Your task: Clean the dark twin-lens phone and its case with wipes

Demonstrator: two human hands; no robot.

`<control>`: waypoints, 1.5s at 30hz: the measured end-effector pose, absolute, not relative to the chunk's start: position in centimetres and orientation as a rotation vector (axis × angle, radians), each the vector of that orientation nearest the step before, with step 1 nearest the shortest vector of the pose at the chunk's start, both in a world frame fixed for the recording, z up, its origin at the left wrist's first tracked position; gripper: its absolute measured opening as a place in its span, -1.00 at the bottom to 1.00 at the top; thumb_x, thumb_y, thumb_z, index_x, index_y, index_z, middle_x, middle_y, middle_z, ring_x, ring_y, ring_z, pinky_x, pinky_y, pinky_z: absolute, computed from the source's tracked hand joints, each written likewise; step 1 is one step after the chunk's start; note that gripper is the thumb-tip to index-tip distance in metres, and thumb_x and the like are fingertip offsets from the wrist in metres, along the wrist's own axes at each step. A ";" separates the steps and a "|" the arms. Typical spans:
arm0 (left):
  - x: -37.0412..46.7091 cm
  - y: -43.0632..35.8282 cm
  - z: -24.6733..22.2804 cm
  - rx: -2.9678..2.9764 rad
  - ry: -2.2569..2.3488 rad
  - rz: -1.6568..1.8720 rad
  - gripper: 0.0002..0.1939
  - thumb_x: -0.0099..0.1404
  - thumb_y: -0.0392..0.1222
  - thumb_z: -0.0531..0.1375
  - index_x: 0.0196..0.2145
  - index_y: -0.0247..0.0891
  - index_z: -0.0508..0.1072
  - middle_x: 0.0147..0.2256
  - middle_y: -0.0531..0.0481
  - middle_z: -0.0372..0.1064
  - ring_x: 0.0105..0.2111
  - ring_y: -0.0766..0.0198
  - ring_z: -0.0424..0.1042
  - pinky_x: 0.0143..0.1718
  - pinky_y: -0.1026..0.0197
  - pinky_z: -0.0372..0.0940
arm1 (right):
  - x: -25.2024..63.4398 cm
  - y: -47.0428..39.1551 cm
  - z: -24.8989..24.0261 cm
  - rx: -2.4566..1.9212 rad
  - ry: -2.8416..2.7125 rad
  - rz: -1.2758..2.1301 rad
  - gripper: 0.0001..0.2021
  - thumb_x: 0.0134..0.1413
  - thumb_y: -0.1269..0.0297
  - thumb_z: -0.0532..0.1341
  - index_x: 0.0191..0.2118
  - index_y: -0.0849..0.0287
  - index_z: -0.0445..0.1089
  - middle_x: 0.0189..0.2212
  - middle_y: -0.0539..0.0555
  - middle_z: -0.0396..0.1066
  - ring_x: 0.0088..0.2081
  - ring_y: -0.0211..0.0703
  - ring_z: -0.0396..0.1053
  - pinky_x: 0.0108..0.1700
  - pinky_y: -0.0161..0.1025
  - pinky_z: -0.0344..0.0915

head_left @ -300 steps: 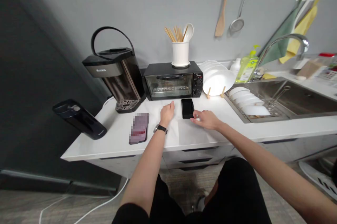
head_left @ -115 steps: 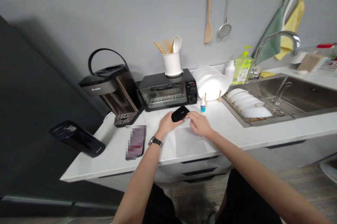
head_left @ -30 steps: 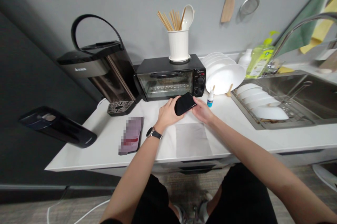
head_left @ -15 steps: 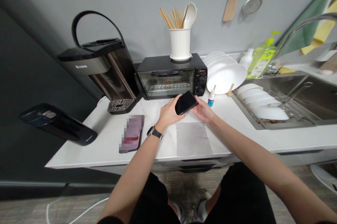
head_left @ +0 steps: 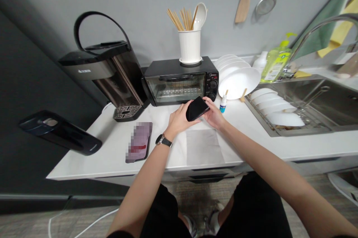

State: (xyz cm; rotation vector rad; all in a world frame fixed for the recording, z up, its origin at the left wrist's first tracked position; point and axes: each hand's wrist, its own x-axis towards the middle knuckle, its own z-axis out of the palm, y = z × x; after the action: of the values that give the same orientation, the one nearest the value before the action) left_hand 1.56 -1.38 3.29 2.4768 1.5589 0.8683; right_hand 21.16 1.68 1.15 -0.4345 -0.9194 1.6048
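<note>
A black smartphone (head_left: 197, 108) is held between both hands above the counter, its dark screen facing up. My left hand (head_left: 179, 119) wraps the phone's left side, thumb along the lower edge. On the other side, my right hand (head_left: 214, 114) grips its right edge, fingers partly hidden beneath. Below the hands a grey cloth (head_left: 204, 148) lies flat near the counter's front edge. A small white and blue bottle (head_left: 223, 104) stands just right of my right hand. Left of my watch-wearing wrist lies another phone-shaped item (head_left: 139, 142), its face pixelated.
Behind the hands sits a toaster oven (head_left: 179, 85) carrying a white utensil holder (head_left: 190, 46). A water dispenser (head_left: 117, 78) and a dark flask (head_left: 63, 133) stand left. To the right are white plates (head_left: 237, 81) and a sink (head_left: 321, 130) with dishes.
The whole view shifts slightly left. My right index finger has moved up along the phone's upper right edge; both hands keep their hold on it.
</note>
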 end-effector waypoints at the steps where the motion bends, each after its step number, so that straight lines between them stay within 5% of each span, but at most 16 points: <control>1: 1.6 -1.4 3.3 2.479 1.570 0.869 0.00 0.15 0.28 0.39 0.41 0.04 0.06 0.17 -0.06 0.39 0.11 -0.06 0.49 0.04 0.03 0.41 | 21.2 1.7 1.2 -0.442 -0.922 1.600 -0.71 0.05 0.11 0.43 -0.10 -0.07 0.46 -0.20 -0.11 0.52 -0.27 -0.22 0.44 -0.32 -0.30 0.46; 7: 2.0 -1.5 3.2 2.513 1.632 0.906 -0.03 0.16 0.26 0.39 0.38 -0.04 0.10 0.15 -0.09 0.38 0.09 -0.07 0.49 0.01 0.03 0.43 | 21.1 1.8 1.2 -0.490 -0.916 1.549 -0.64 0.02 0.10 0.45 -0.04 -0.04 0.52 -0.16 -0.06 0.57 -0.22 -0.20 0.47 -0.25 -0.29 0.44; 15: 2.6 -1.2 3.1 2.605 1.603 0.934 -0.13 0.22 0.00 0.35 0.38 -0.14 0.10 0.11 -0.16 0.37 0.06 -0.07 0.47 0.08 -0.01 0.36 | 21.1 2.2 0.6 -0.504 -0.900 1.545 -0.61 0.00 0.10 0.46 -0.01 -0.02 0.55 -0.10 -0.03 0.60 -0.20 -0.18 0.49 -0.27 -0.29 0.45; 39: 2.0 -0.7 3.0 2.680 1.491 0.937 -0.15 0.21 0.03 0.38 0.35 -0.13 0.13 0.23 -0.21 0.28 0.24 -0.09 0.31 0.23 -0.08 0.25 | 21.1 2.9 -0.1 -0.574 -0.948 1.474 -0.65 -0.08 0.03 0.51 -0.22 0.01 0.45 -0.43 -0.13 0.47 -0.43 -0.28 0.37 -0.40 -0.35 0.39; 45: 2.0 -0.7 3.1 2.631 1.436 0.989 -0.15 0.22 0.00 0.39 0.35 -0.12 0.11 0.25 -0.20 0.28 0.24 -0.07 0.34 0.22 -0.07 0.30 | 21.1 2.6 0.1 -0.597 -0.984 1.465 -0.59 -0.15 0.04 0.55 -0.18 0.02 0.48 -0.37 -0.09 0.54 -0.41 -0.27 0.42 -0.37 -0.34 0.41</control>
State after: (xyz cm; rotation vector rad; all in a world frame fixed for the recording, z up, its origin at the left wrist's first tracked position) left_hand 1.98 -0.74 3.06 2.6309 1.4364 0.9893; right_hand 21.08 2.63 0.06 -0.5967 -0.9840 1.4654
